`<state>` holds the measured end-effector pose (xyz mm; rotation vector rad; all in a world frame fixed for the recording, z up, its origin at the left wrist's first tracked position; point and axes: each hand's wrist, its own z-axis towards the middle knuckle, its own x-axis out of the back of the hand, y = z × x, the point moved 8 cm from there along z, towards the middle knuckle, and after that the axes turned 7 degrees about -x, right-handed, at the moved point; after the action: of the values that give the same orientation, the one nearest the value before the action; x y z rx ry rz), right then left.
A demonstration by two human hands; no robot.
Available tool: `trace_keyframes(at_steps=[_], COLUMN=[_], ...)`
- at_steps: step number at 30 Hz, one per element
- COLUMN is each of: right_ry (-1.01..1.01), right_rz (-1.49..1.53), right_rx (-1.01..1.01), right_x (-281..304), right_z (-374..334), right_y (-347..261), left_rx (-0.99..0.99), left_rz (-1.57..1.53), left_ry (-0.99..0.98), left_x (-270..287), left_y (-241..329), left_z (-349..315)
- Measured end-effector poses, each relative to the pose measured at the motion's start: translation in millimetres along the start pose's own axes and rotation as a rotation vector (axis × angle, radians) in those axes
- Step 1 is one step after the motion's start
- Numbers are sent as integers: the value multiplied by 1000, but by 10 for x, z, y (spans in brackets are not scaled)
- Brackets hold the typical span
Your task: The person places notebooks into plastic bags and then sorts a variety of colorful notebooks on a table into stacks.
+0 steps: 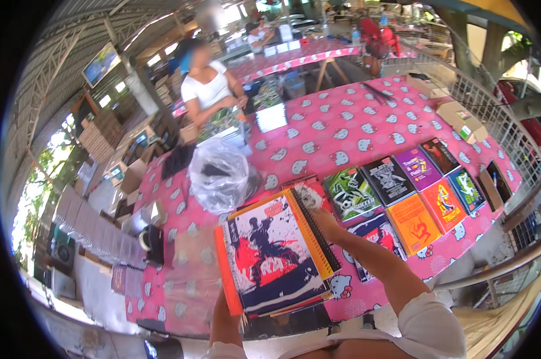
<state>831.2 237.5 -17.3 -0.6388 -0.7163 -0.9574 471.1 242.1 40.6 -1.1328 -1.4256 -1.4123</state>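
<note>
A stack of spiral notebooks (270, 248) is tilted in front of me. Its top cover is white with a dark runner figure, red splashes and a navy lower band; orange and yellow covers stick out below. My left forearm (225, 317) reaches up under the stack's lower left side, and the hand itself is hidden there. At the stack's upper right, beside the black coil bindings, my right hand (325, 225) is closed on a notebook edge, its fingertips partly hidden. Just beyond it lies a red, white and black notebook (309, 190), partly covered by the stack.
Rows of colourful notebooks (417, 218) lie to the right on the pink patterned table (336, 131). A clear plastic bag (219, 176) stands behind the stack. Across the table, a person in white (208, 90) handles more notebooks. Cardboard boxes (462, 121) sit at the far right; a black tape dispenser (153, 245) is left.
</note>
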Motion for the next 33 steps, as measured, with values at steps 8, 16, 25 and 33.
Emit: trace_keyframes(at_steps=[8,16,25,33], right_ry=[572,16,-7,-65], right_rz=[822,1087,507,364], right_rx=[-545,-325,209,-622], right_x=[2094,2943,2725,1591], right_z=[754,1240,1032,13], right_y=[768,-604,-902,2328], left_rx=[-109,-190,-732,-728], left_rz=[-88,-132,-116,-68], left_ry=[-115,22,973,597], left_x=[-201,380,2723,2344], left_y=[141,-13,1695,2628], left_z=[260,23,-2314,-2814])
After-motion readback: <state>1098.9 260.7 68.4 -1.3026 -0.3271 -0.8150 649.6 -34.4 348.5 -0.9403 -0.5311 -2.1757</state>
